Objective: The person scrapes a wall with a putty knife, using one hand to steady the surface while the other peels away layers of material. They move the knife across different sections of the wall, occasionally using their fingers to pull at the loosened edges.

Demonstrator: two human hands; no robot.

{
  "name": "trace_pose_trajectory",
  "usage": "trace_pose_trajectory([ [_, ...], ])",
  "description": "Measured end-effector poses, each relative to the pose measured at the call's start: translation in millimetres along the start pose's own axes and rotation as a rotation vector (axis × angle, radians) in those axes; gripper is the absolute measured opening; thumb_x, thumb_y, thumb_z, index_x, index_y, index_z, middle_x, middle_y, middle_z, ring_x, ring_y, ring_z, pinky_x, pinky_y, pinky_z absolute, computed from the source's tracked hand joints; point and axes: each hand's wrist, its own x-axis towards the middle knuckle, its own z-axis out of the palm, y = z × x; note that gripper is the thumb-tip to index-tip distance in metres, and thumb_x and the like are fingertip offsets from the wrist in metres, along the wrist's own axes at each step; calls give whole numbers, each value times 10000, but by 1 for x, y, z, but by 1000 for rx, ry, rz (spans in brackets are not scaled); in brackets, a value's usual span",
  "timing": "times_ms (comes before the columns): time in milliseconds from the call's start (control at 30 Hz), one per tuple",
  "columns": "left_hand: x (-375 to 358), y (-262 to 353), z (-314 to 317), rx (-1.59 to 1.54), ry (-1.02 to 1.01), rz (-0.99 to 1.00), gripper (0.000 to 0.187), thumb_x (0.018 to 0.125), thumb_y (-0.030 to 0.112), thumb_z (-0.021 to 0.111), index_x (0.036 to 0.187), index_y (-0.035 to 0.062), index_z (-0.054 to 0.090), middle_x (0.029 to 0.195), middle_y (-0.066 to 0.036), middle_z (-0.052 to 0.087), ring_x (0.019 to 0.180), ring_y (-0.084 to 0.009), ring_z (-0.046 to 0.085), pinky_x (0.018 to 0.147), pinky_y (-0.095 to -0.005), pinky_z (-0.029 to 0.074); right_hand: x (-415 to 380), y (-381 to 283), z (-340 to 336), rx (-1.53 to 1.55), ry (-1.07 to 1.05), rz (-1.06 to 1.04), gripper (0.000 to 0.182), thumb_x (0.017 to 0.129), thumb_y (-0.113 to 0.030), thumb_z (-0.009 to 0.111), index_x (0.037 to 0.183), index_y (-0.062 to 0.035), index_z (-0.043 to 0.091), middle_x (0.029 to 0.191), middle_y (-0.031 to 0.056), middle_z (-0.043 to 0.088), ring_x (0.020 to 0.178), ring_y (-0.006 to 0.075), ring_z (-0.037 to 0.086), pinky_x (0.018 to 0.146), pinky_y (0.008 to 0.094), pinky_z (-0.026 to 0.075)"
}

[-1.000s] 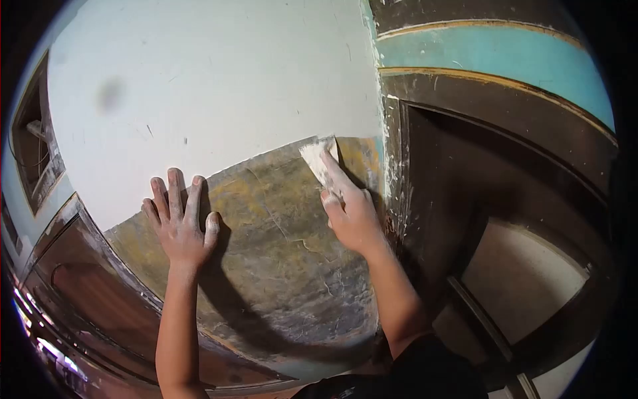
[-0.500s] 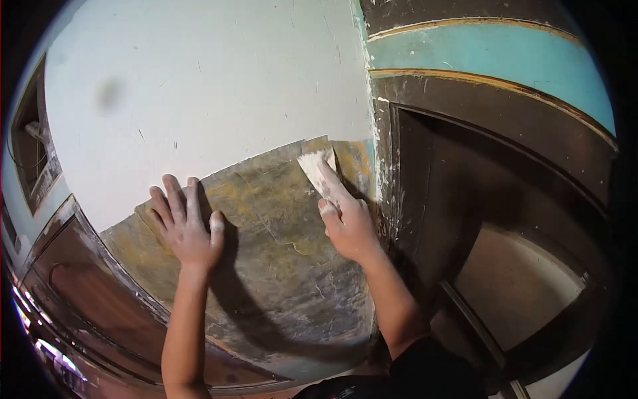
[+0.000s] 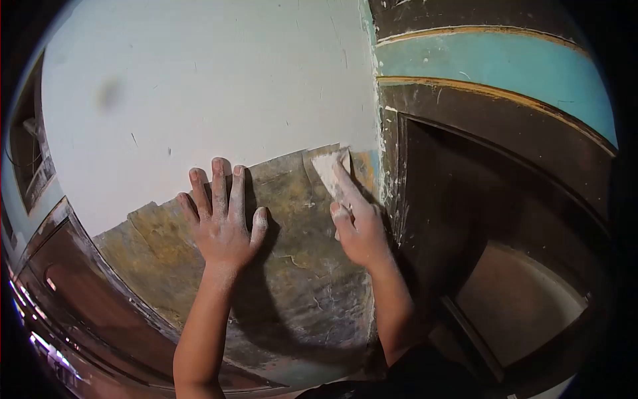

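Observation:
My right hand [image 3: 362, 233] grips a putty knife [image 3: 328, 170], index finger stretched along its whitish, powdery blade. The blade lies at the upper border of a bare yellow-brown wall patch [image 3: 292, 213], just below the white coat [image 3: 212, 86]. Its handle is mostly hidden in my fist. To the left, my left hand [image 3: 226, 229] rests spread on the wall, palm down, its longer fingertips reaching across the border onto the white. White dust covers the fingers of both hands.
At the right is a dark brown door frame [image 3: 392, 153] with chipped paint, below a turquoise band [image 3: 492, 63] with yellowish trim. A recessed opening [image 3: 30, 146] with a wire shows at far left, above a brown panel [image 3: 93, 279].
My left hand has slid right along the wall, nearer the putty knife. The view has shifted slightly; my right hand keeps its grip with the blade near the same border.

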Motion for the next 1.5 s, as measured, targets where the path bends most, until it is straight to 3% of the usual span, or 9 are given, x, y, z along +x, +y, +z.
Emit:
trace_pose_trajectory([
  [433, -2, -1, 3, 16, -11, 0, 711, 903, 462, 516, 1512, 106, 429, 1646, -129, 246, 1528, -422, 108, 1197, -613, 20, 5, 0, -10, 10, -8, -36, 615, 939, -105, 505, 1538, -101, 364, 1321, 204, 622, 725, 202, 535, 769, 319, 493],
  [500, -3, -2, 6, -6, 11, -20, 752, 855, 472, 586, 1532, 195, 413, 1661, -79, 220, 1537, -393, 98, 1202, -609, 10, 1, -7, -13, -17, -81, 175, 598, 949, -92, 485, 1533, -54, 359, 1416, 194, 560, 921, 208, 599, 888, 295, 468],
  [567, -2, -1, 3, 2, -21, -39, 758, 851, 462, 593, 1537, 201, 404, 1666, -78, 204, 1537, -395, 94, 1197, -618, 20, -8, 17, -7, -36, 14, -16, 589, 956, -87, 472, 1534, -60, 364, 1390, 180, 575, 970, 211, 601, 921, 287, 456],
  [667, -2, 0, 0, -2, -50, -47, 763, 846, 458, 599, 1539, 204, 403, 1666, -79, 204, 1535, -398, 97, 1193, -624, 29, -4, 16, -6, 67, 53, 3, 614, 949, -73, 454, 1552, -105, 348, 1183, 110, 632, 752, 152, 500, 795, 267, 479],
  [767, 0, 1, 0, 28, -14, 2, 708, 903, 446, 523, 1511, 97, 426, 1647, -143, 234, 1532, -416, 90, 1193, -620, 40, 4, -10, -14, 24, -31, 198, 608, 959, -83, 448, 1557, -107, 340, 1278, 138, 613, 905, 168, 583, 872, 269, 467],
  [900, -2, 1, 0, 24, -6, -5, 709, 900, 440, 528, 1514, 102, 421, 1647, -138, 236, 1530, -418, 96, 1191, -624, 43, -9, 22, -7, -140, 86, -88, 596, 960, -105, 449, 1548, -105, 355, 1217, 164, 643, 853, 206, 593, 827, 297, 479],
  [1167, -2, -1, 3, -8, -24, -21, 764, 854, 462, 613, 1541, 207, 396, 1665, -77, 205, 1534, -395, 99, 1183, -646, 73, 7, -12, -14, 81, 70, 62, 605, 948, -97, 431, 1548, -107, 353, 1162, 151, 652, 695, 152, 511, 684, 296, 470],
  [1300, -2, -1, 1, -8, 2, 4, 699, 899, 444, 535, 1517, 137, 425, 1653, -109, 231, 1533, -400, 101, 1193, -623, 59, -5, 13, -13, -81, 65, -5, 611, 951, -91, 448, 1552, -99, 338, 1361, 168, 597, 670, 147, 517, 692, 299, 483],
  [1500, -3, -2, 1, -42, 5, 15, 724, 875, 436, 572, 1528, 169, 413, 1656, -97, 227, 1531, -409, 102, 1193, -626, 61, 6, 3, -18, 35, 69, 9, 612, 951, -94, 468, 1547, -65, 333, 1485, 198, 496, 1100, 181, 594, 939, 290, 468],
])
